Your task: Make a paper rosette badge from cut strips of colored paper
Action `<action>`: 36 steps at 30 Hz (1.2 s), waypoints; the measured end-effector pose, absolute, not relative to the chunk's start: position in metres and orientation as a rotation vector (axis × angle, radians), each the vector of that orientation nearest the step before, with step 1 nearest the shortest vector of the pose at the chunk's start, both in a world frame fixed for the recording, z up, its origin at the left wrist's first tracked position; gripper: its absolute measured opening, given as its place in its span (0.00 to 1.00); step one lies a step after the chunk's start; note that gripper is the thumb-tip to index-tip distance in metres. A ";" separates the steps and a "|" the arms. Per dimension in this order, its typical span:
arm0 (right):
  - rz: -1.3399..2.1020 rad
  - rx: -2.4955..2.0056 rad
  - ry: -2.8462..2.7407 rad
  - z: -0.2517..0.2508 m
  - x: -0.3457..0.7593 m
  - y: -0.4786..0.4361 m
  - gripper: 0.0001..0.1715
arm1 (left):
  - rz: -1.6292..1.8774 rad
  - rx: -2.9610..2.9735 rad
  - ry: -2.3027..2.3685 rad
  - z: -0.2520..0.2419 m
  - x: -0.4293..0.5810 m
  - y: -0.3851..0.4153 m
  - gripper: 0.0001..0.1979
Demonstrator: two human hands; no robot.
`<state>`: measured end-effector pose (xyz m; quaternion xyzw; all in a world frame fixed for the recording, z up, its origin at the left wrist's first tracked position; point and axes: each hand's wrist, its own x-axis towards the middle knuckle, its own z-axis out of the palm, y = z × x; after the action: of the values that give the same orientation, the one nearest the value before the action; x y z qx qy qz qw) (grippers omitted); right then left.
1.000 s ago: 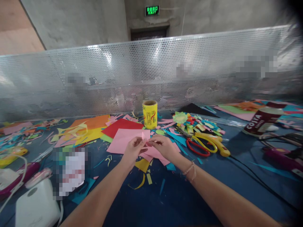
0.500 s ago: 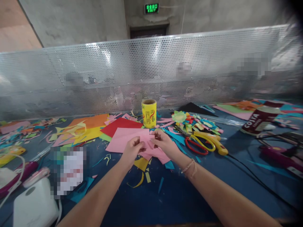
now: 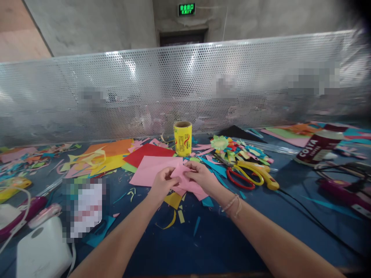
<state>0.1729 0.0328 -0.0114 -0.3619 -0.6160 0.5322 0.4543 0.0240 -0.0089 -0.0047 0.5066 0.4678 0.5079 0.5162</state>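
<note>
Between my two hands is a small piece of pink paper (image 3: pixel 180 174), folded or creased, above other pink sheets. My left hand (image 3: pixel 164 183) pinches its left side between thumb and fingers. On the right edge, my right hand (image 3: pixel 201 177) has its fingers closed on the same piece; a thin bracelet circles that wrist. A larger pink sheet (image 3: pixel 149 170) lies flat under and left of the hands, partly over a red sheet (image 3: pixel 150 151). Just behind stands a yellow cardboard tube (image 3: pixel 183 139). Yellow paper scraps (image 3: pixel 173 200) lie below the hands.
Red-handled pliers (image 3: pixel 240 179) and a yellow-handled tool (image 3: pixel 269 177) with a black cord lie to the right. Beyond them is a tilted Costa bottle (image 3: pixel 320 144). A white box-like device (image 3: pixel 43 249) sits front left. A perforated metal screen (image 3: pixel 174 88) spans the back.
The pink piece between my hands has turned and now shows a larger, pointed face. My fingers have shifted slightly around its edges. Everything else lies as before.
</note>
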 end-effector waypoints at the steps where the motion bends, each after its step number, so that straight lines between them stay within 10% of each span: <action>1: 1.331 -0.888 -1.503 -0.012 0.173 0.033 0.13 | 1.218 1.206 1.113 -0.005 0.024 -0.009 0.12; 36: 1.580 -0.920 -1.295 -0.005 0.168 0.023 0.11 | 1.242 0.966 1.059 -0.002 0.022 -0.011 0.09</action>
<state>0.1685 0.0234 -0.0048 -0.3697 -0.5203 0.6349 0.4352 0.0221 -0.0112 -0.0025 0.4137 0.4537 0.5319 0.5831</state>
